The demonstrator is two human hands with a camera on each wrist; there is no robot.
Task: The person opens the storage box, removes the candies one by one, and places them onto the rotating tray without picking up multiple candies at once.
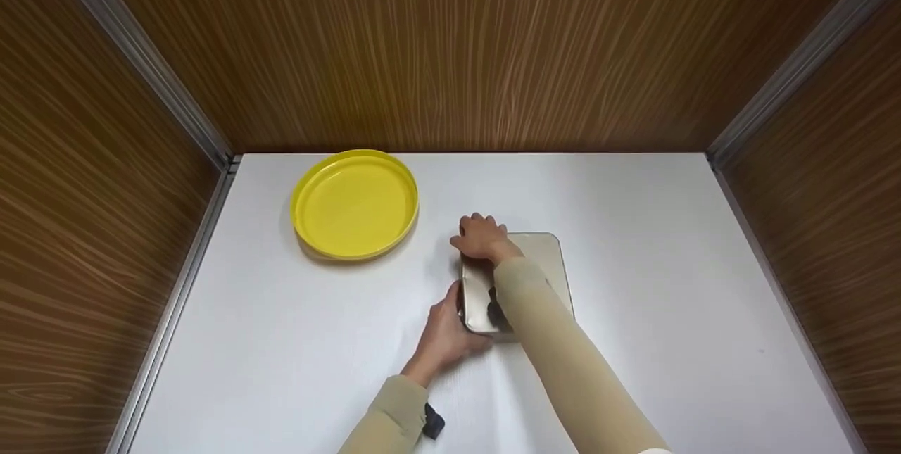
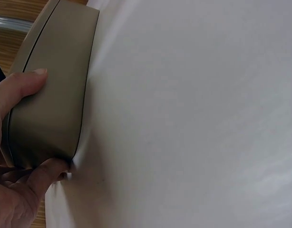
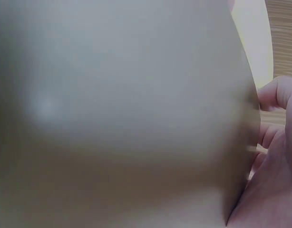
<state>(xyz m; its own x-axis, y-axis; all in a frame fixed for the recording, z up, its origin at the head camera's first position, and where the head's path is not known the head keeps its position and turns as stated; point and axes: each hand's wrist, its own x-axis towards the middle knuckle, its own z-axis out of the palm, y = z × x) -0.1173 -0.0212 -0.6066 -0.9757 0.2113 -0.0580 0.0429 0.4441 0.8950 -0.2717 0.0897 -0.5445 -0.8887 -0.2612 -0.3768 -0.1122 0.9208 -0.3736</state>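
Observation:
A beige rectangular metal tin [image 1: 540,257] with rounded corners lies on the white table, its pale lid facing up. At its near left corner my left hand [image 1: 449,333] grips the side. The left wrist view shows the thumb on the tin's side wall [image 2: 58,99], just below the lid seam, and the fingers around the corner by the table. My right hand [image 1: 481,237] reaches across the lid and holds the far left corner, fingers bent over the edge. In the right wrist view, the blurred lid [image 3: 136,90] fills most of the picture, hiding the tin's contents.
A round yellow tray-like dish [image 1: 355,207] with a raised rim stands at the back left, apart from the tin. Wood-grain panels [image 1: 464,53] enclose the white table [image 1: 654,243] at the back and on both sides, with metal strips along the corners.

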